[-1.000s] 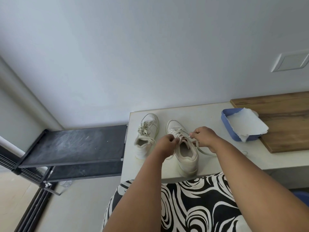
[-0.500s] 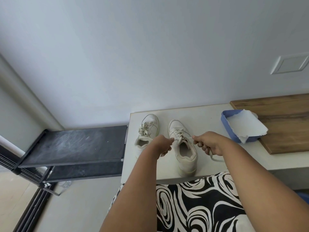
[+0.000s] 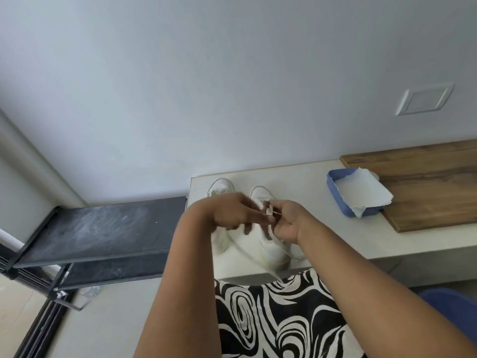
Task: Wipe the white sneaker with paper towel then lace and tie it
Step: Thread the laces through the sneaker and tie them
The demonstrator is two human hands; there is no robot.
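With the right hand (image 3: 286, 220) pinching the lace (image 3: 269, 211) above the white sneaker (image 3: 271, 244) at the surface's (image 3: 322, 228) six-o'clock edge and the blurred left hand (image 3: 232, 213) closing in, a fumbled handover could slacken the knot.

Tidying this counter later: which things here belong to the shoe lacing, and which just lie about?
In use: right sneaker, its lace, left hand, right hand.
Lying about: other sneaker, blue tray with paper towel, wooden board, black rack.

white sneaker (image 3: 271, 244), blue tray (image 3: 335, 192), black-and-white swirl garment (image 3: 278, 319).
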